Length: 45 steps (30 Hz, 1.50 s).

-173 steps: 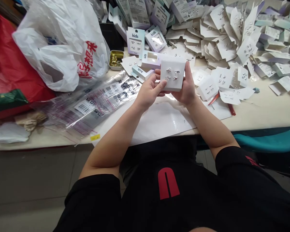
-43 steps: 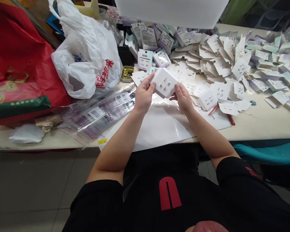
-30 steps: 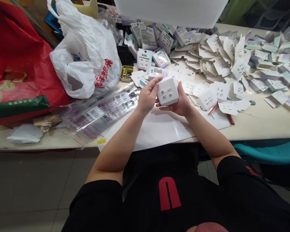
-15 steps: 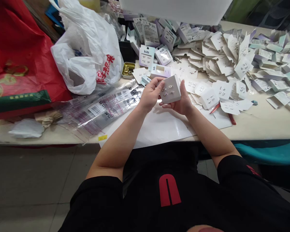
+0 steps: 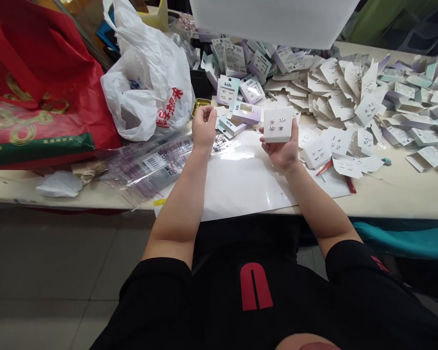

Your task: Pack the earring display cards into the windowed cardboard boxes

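My right hand [image 5: 282, 148] holds a white square earring card [image 5: 278, 124] upright above the table, with several small studs pinned on its face. My left hand [image 5: 203, 125] has come off the card and hovers to the left, fingers curled, beside a small gold tin [image 5: 200, 103] and an open "kids" sleeve box [image 5: 245, 112]. Whether the left fingers pinch anything I cannot tell. A white sheet [image 5: 241, 180] lies on the table below both hands.
A large heap of earring cards and "kids" boxes [image 5: 343, 92] covers the table's back right. A white plastic bag [image 5: 149, 82] and a red bag [image 5: 32, 87] sit at the left. Clear barcode sleeves [image 5: 149, 163] lie beside the sheet. Red-handled pliers [image 5: 345, 177] lie at the right.
My left hand has let go of the card and moved left toward the gold tin. My right hand now holds the card alone, shifted slightly right.
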Tool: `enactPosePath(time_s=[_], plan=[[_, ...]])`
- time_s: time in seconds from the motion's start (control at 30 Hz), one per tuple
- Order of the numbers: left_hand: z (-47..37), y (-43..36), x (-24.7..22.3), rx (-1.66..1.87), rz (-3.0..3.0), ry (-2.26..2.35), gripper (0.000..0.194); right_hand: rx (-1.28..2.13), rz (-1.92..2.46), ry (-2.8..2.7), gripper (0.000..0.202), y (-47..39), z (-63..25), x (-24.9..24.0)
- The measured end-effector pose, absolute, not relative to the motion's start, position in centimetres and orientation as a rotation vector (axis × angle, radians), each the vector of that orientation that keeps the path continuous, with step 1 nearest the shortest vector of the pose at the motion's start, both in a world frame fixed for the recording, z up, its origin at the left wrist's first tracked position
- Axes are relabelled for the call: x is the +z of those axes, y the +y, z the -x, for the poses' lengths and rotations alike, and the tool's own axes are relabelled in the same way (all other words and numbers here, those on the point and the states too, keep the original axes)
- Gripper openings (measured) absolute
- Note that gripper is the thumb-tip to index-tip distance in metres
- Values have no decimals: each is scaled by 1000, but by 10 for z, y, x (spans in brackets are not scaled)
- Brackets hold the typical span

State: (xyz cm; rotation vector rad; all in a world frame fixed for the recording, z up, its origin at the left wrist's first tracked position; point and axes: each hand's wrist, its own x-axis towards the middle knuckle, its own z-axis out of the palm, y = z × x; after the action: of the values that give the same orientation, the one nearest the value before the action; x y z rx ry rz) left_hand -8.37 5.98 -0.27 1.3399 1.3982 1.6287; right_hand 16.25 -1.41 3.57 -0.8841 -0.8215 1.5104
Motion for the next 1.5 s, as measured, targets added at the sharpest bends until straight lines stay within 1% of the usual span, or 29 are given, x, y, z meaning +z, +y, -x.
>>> enactPosePath(time_s=[0.03, 0.13, 0.27, 0.33, 0.4, 0.6, 0.67, 0.73, 0.8, 0.9, 0.97, 1.03, 1.13, 1.17, 1.3, 1.4, 1.5], plan=[[83, 60, -3, 1606, -1371, 1481, 13, 1507, 882, -787, 73, -11, -164, 34], [76, 52, 6, 1395, -1506, 1666, 26, 1501, 869, -682, 77, -3, -166, 33], [69, 46, 26, 1113, -1783, 1695, 33, 1517, 799, -530, 78, 2, -167, 36], [66, 53, 36, 976, -1886, 1713, 44, 1538, 761, -502, 77, 2, -168, 38], [61, 67, 44, 805, -1995, 1726, 60, 1572, 724, -498, 74, 1, -168, 40], [33, 113, 63, 241, -2421, 1555, 108, 1605, 650, -489, 70, 3, -174, 40], [24, 120, 66, 100, -2427, 1556, 114, 1627, 640, -472, 70, 6, -178, 39], [20, 124, 66, 37, -2405, 1609, 113, 1649, 632, -463, 70, 10, -181, 38], [22, 126, 63, 144, -2403, 1680, 108, 1655, 634, -458, 69, 12, -182, 38], [38, 123, 55, 689, -2327, 1710, 104, 1635, 656, -459, 69, 12, -181, 38], [51, 116, 47, 1051, -2158, 1652, 114, 1611, 685, -484, 74, 10, -180, 38], [60, 101, 36, 1226, -2054, 1529, 122, 1590, 726, -543, 81, 6, -178, 38], [63, 72, 20, 1252, -2024, 1341, 129, 1571, 797, -666, 88, 1, -178, 39], [63, 62, 16, 1241, -2037, 1312, 128, 1559, 817, -705, 89, 0, -179, 40], [59, 37, 10, 1208, -2067, 1229, 111, 1507, 888, -832, 87, -7, -179, 52], [59, 31, 14, 1148, -2053, 1279, 103, 1507, 944, -925, 85, -15, -178, 66], [60, 28, 20, 1138, -2075, 1314, 96, 1577, 909, -1082, 87, -23, -180, 75]])
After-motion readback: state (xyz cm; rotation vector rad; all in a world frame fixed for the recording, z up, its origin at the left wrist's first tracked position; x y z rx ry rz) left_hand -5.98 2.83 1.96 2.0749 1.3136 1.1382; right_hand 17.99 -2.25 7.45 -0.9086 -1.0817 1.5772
